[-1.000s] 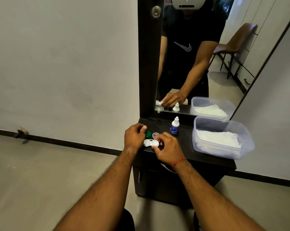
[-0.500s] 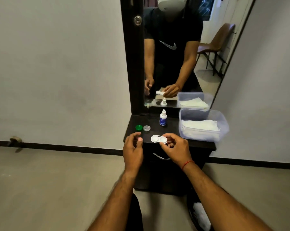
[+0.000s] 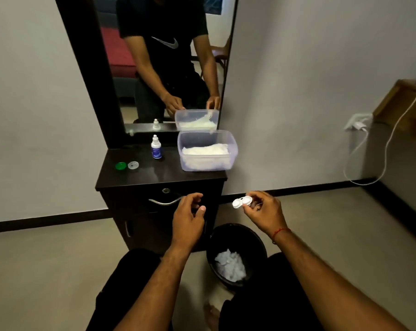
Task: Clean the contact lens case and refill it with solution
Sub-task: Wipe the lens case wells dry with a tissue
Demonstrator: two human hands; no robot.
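A clear box (image 3: 208,133) sits on the right side of the dark cabinet (image 3: 154,174). It has no lid on, and soft white tissues (image 3: 204,150) lie in it. A black bin (image 3: 252,242) stands on the floor in front of the cabinet, by the person's knees. A clump of white crumpled paper (image 3: 230,265) lies at the bottom of it. A small bottle (image 3: 156,148) with a blue label and a white top stands upright on the cabinet, just left of the box. A green cap (image 3: 121,166) and a clear cap (image 3: 133,165) lie side by side near the left edge, well apart from the bottle. The lens case (image 3: 241,202) is up in the air in front of the cabinet, higher than the bin. It is white and has two round cups with no caps on. Its long way runs from side to side, with the left end a bit lower. The cups seem to face up and toward the person. It is too small to tell if anything is in them. The right hand (image 3: 264,213) pinches the right end of the case with its thumb and fingertips, so the left cup sticks out free. The left hand (image 3: 187,218) is beside it, a little apart. Its fingers are loosely curled, it holds nothing, and it touches nothing.
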